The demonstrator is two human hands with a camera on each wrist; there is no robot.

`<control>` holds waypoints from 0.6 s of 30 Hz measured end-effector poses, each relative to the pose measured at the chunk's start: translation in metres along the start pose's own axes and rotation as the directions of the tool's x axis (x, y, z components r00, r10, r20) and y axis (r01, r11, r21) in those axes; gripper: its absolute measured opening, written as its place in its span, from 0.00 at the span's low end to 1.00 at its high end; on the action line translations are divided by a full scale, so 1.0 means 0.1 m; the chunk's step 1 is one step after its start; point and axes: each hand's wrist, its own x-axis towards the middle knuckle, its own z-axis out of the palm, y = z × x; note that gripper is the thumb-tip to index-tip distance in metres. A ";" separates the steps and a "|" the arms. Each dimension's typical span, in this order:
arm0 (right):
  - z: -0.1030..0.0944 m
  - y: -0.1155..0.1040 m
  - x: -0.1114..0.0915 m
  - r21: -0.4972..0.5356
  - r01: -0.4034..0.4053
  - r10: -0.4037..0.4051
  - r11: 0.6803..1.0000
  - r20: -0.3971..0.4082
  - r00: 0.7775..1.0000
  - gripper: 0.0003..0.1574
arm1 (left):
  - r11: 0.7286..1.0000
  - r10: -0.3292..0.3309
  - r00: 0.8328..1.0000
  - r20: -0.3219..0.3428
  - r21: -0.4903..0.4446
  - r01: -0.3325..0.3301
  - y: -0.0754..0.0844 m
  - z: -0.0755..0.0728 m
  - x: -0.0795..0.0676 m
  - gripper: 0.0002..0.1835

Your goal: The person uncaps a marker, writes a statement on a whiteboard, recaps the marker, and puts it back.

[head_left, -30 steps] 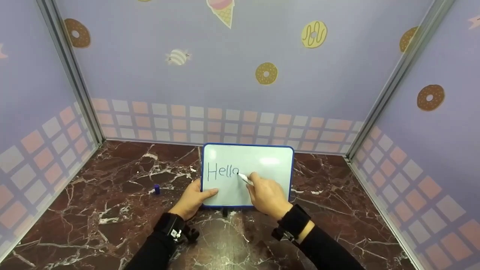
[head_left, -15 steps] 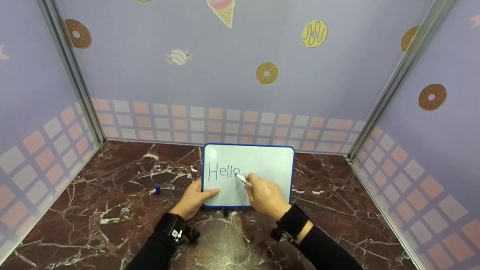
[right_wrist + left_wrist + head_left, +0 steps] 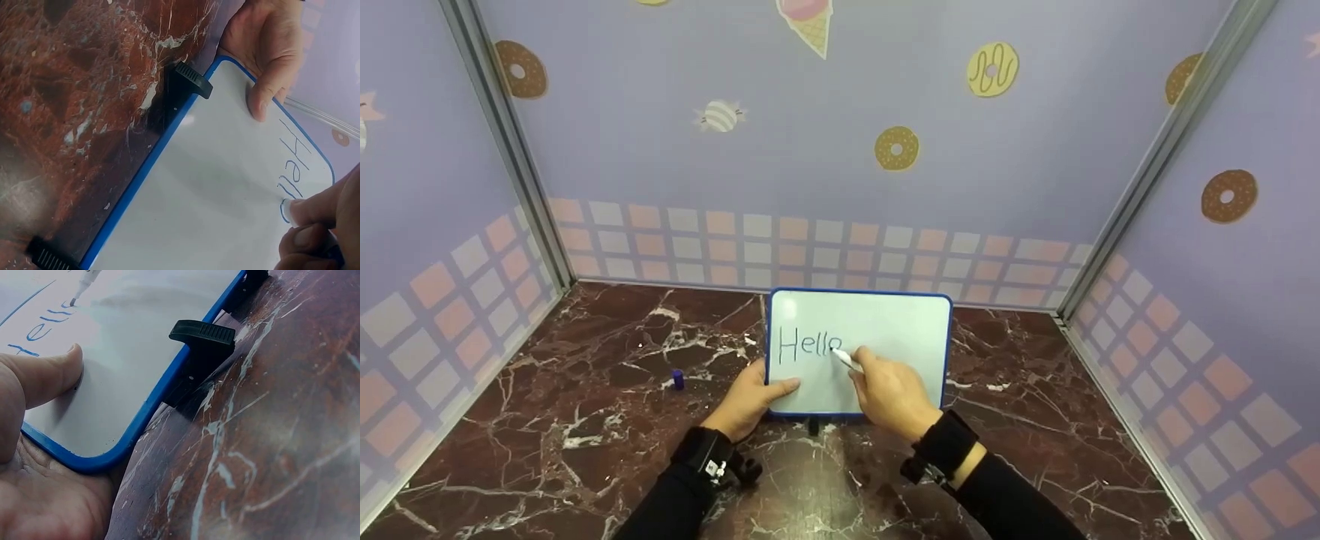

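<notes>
A whiteboard (image 3: 877,315) with a blue frame stands tilted up on the table, and "Hello" is written on its left half. My left hand (image 3: 746,399) grips its lower left edge, thumb on the white face and the other fingers behind. In my right hand (image 3: 896,390) a white marker (image 3: 844,358) is pinched, its dark tip right at the bottom of the letter "o". The left wrist view also shows the marker (image 3: 85,286) tip at the end of the word. Black clips (image 3: 205,334) sit on the board's lower edge.
A small blue-purple marker cap (image 3: 678,379) stands on the dark red marbled table (image 3: 607,450), left of the board. Purple patterned walls (image 3: 825,180) with metal corner posts (image 3: 510,142) enclose the back and sides.
The marker tip has moved slightly left and down around the "o", whose outline is now closed. My left hand keeps its grip on the whiteboard.
</notes>
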 end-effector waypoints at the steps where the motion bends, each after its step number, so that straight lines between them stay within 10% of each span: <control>1: 0.00 0.00 0.00 0.000 -0.001 0.001 1.000 -0.001 1.000 0.07 | 1.000 0.000 1.000 0.003 -0.001 0.000 0.00 0.00 0.00 0.30; 18: -0.09 0.10 -0.03 -0.001 0.039 -0.039 0.999 -0.074 0.997 0.09 | 1.000 0.012 1.000 0.010 0.002 -0.012 -0.03 0.00 0.00 0.29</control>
